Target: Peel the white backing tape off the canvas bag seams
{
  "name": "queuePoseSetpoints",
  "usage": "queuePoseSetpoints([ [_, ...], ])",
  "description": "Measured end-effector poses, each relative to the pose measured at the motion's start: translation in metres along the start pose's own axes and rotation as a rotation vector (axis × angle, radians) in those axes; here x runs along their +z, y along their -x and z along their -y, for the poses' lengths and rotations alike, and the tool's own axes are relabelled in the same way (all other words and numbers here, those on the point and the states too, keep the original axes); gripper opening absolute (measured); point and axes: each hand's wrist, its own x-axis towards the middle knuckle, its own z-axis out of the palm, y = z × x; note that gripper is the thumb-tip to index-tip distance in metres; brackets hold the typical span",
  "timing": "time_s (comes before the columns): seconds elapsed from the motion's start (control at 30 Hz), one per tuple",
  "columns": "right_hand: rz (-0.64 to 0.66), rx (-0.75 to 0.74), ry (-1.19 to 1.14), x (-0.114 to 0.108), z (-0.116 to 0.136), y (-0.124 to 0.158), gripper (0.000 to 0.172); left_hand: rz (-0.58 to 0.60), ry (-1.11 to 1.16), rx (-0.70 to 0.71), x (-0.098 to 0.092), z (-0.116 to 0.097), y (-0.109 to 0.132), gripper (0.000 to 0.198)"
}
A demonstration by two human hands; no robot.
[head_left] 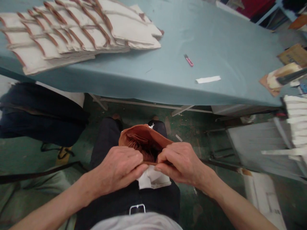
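A brown fabric piece [144, 140], folded open like a pouch with pleated folds showing inside, is held over the person's lap, off the bench [216, 41] and just short of its near edge. A white cloth [153, 180] hangs from its underside, between the wrists. The left hand [120, 171] is closed on the near rim of the brown fabric piece, its fingers curled over and pinching the edge. The right hand [182, 163] pinches the same rim just beside it, fingertips nearly meeting those of the left.

On the bench, a stack of cream bags [79, 28] with brown straps lies fanned out at the far left corner. A pink cutter [188, 60] lies near the middle, and a white strip [208, 79] sits close to the near edge.
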Motion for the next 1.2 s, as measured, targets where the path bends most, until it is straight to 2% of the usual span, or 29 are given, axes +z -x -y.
queuePoseSetpoints([
  [0.1,-0.061,-0.001,0.054,-0.001,-0.010,0.003,0.060,-0.035,0.178,-0.051,0.004,-0.018,-0.002,0.041],
  [0.2,-0.146,-0.024,0.002,0.010,-0.025,0.003,0.066,-0.002,0.438,-0.066,0.009,-0.038,-0.010,0.038],
  [0.37,-0.268,-0.022,-0.182,0.057,-0.040,-0.002,0.066,0.046,0.742,-0.114,0.015,-0.058,-0.033,0.038],
  [0.47,-0.337,-0.023,-0.295,0.088,-0.038,-0.006,0.065,0.038,0.865,-0.068,0.020,-0.063,-0.040,0.039],
  [0.6,-0.438,-0.023,-0.424,0.106,-0.030,-0.011,0.064,-0.032,0.892,0.024,0.025,-0.064,-0.043,0.041],
  [0.7,-0.507,-0.032,-0.472,0.100,-0.025,-0.020,0.064,-0.048,0.849,0.076,0.020,-0.063,-0.048,0.041],
  [0.83,-0.583,-0.017,-0.435,0.074,-0.025,-0.042,0.059,-0.142,0.767,0.132,0.004,-0.056,-0.059,0.040],
  [0.93,-0.663,0.163,-0.419,0.043,-0.034,-0.051,0.049,-0.201,0.596,0.106,-0.008,-0.047,-0.063,0.040],
  [1.0,-0.676,0.369,-0.552,0.021,-0.040,-0.046,0.056,-0.234,0.471,0.075,-0.014,-0.040,-0.063,0.041],
  [1.03,-0.626,0.467,-0.659,0.011,-0.041,-0.040,0.059,-0.253,0.426,0.063,-0.016,-0.037,-0.063,0.041],
  [1.1,-0.397,0.587,-0.793,-0.007,-0.035,-0.023,0.069,-0.284,0.368,0.029,-0.018,-0.030,-0.062,0.042],
  [1.2,-0.136,0.631,-0.671,-0.016,-0.010,0.001,0.084,-0.340,0.355,-0.042,-0.020,-0.018,-0.063,0.040],
])
